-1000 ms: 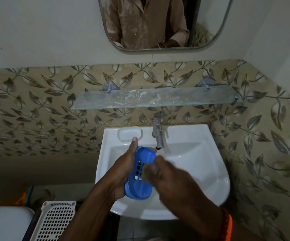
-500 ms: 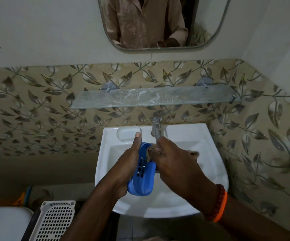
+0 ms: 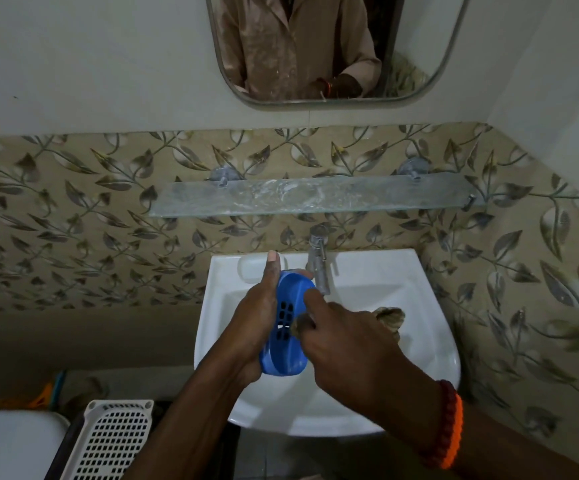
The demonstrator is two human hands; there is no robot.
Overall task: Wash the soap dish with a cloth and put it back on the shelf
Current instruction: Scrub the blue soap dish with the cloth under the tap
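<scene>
A blue oval soap dish (image 3: pixel 290 327) with a block of drain slots stands on its edge over the white sink (image 3: pixel 430 341). My left hand (image 3: pixel 258 315) grips it from the left, thumb pointing up. My right hand (image 3: pixel 347 344) presses a brownish cloth (image 3: pixel 390 318) against the slotted face; one end of the cloth sticks out behind my knuckles. The glass shelf (image 3: pixel 316 197) on the wall above the sink holds nothing.
A metal tap (image 3: pixel 319 259) stands just behind the dish. A mirror (image 3: pixel 326 50) hangs above the shelf. A white perforated basket (image 3: pixel 108 441) and a white toilet lid (image 3: pixel 11 445) sit at lower left. Leaf-patterned tiles cover the walls.
My right hand has slid down from the dish's top near the tap to its slotted middle, and the cloth's end now shows behind it. The left hand keeps its hold.
</scene>
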